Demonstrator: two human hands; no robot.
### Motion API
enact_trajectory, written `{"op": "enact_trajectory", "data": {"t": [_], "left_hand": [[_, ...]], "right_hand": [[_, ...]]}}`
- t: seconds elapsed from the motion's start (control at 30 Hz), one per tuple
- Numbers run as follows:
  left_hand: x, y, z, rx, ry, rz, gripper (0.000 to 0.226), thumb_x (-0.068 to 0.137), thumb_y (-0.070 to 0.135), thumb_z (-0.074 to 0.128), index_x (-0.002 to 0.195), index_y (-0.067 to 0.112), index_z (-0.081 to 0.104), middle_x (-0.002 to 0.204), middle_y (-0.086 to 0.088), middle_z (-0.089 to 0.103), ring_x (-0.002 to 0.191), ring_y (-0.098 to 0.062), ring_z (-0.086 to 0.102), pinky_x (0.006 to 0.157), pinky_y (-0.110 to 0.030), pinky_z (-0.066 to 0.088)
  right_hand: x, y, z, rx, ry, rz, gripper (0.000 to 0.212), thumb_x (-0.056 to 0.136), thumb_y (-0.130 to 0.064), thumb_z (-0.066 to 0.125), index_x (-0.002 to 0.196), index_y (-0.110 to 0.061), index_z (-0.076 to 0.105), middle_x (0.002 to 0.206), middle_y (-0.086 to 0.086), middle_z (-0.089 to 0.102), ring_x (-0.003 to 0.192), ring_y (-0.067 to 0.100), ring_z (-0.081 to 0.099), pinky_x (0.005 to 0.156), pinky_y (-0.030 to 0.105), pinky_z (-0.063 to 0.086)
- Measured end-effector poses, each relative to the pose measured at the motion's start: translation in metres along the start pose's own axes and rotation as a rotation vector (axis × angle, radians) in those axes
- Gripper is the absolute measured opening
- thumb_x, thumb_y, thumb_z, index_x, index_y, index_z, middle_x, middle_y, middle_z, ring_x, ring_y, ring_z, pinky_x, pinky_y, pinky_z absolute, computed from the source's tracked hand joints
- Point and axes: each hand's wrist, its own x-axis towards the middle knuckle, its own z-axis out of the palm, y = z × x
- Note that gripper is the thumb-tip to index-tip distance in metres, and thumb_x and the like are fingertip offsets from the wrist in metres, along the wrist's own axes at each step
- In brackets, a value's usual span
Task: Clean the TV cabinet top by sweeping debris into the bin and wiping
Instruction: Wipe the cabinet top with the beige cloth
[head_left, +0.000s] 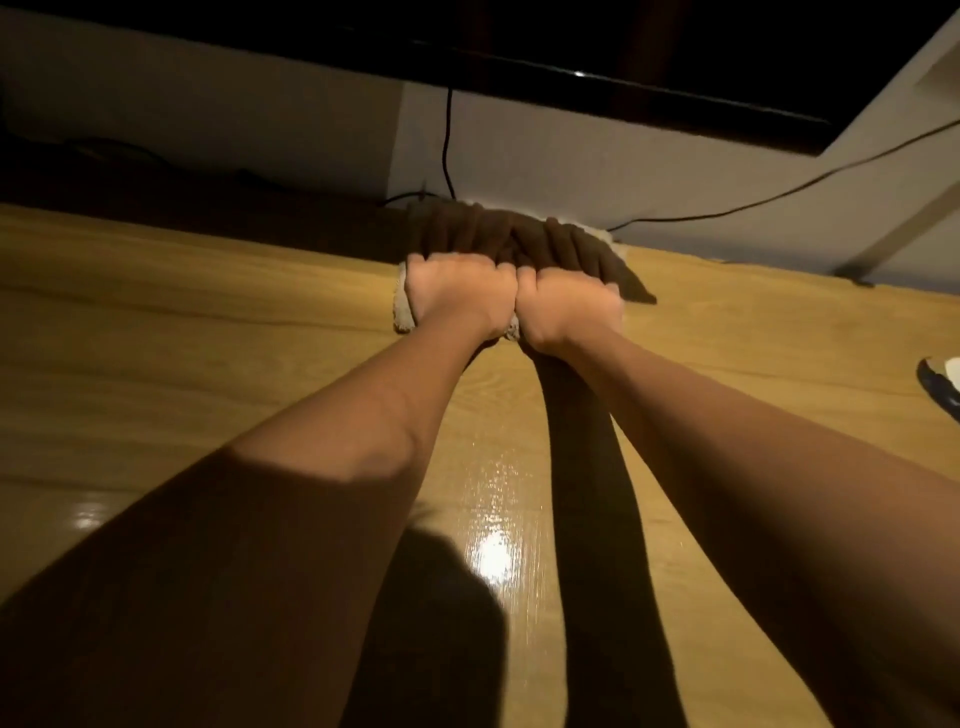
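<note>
Both hands press side by side on a cloth (405, 312) near the back edge of the cabinet top (208, 322) — left hand (457, 291) and right hand (569, 306) touching, fingers curled down over it. The cloth's long axis runs left to right, along the wall (571, 156). A cable (448, 145) hangs behind — the wood gleams wet.

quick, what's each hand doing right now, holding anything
Left hand: closed, pressing the bunched grey-brown cloth on the glossy wooden cabinet top.
Right hand: closed on the same cloth, beside the left.
</note>
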Motion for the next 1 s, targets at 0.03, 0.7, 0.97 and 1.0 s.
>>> {"op": "enact_trajectory", "data": {"t": [0.03, 0.7, 0.97, 1.0], "left_hand": [[-0.002, 0.000, 0.002, -0.002, 0.021, -0.004, 0.037, 0.098, 0.037, 0.036, 0.125, 0.028, 0.059, 0.131, -0.005, 0.062, 0.123, -0.036, 0.053, 0.100, -0.051, 0.033], [-0.280, 0.087, 0.036, -0.240, 0.029, 0.046, 0.054, 0.101, 0.049, 0.003, 0.155, 0.046, -0.003, 0.168, 0.009, -0.008, 0.153, -0.022, -0.016, 0.123, -0.047, -0.007], [-0.404, 0.125, 0.046, -0.227, -0.017, 0.013, 0.058, 0.095, 0.051, -0.009, 0.153, 0.047, -0.011, 0.165, 0.009, -0.020, 0.151, -0.022, -0.023, 0.122, -0.048, -0.004], [-0.405, 0.126, 0.045, -0.227, -0.029, 0.008, 0.058, 0.096, 0.051, -0.008, 0.153, 0.047, -0.013, 0.165, 0.008, -0.021, 0.151, -0.022, -0.024, 0.122, -0.048, -0.005]], "right_hand": [[-0.003, 0.001, 0.001, 0.008, 0.006, -0.001, 0.046, 0.103, -0.038, 0.022, 0.115, -0.023, 0.064, 0.122, 0.008, 0.068, 0.112, 0.034, 0.060, 0.092, 0.048, 0.035], [-0.303, 0.061, 0.010, 0.150, -0.056, 0.147, 0.053, 0.104, -0.055, 0.008, 0.157, -0.052, 0.000, 0.170, -0.011, -0.010, 0.156, 0.017, -0.015, 0.127, 0.045, -0.005], [-0.433, 0.083, 0.007, 0.162, -0.074, 0.108, 0.053, 0.105, -0.055, 0.011, 0.157, -0.051, 0.001, 0.169, -0.011, -0.010, 0.156, 0.016, -0.016, 0.127, 0.044, -0.005], [-0.434, 0.083, 0.007, 0.176, -0.079, 0.116, 0.053, 0.105, -0.055, 0.010, 0.157, -0.052, 0.000, 0.169, -0.011, -0.010, 0.156, 0.016, -0.016, 0.126, 0.043, -0.007]]}}
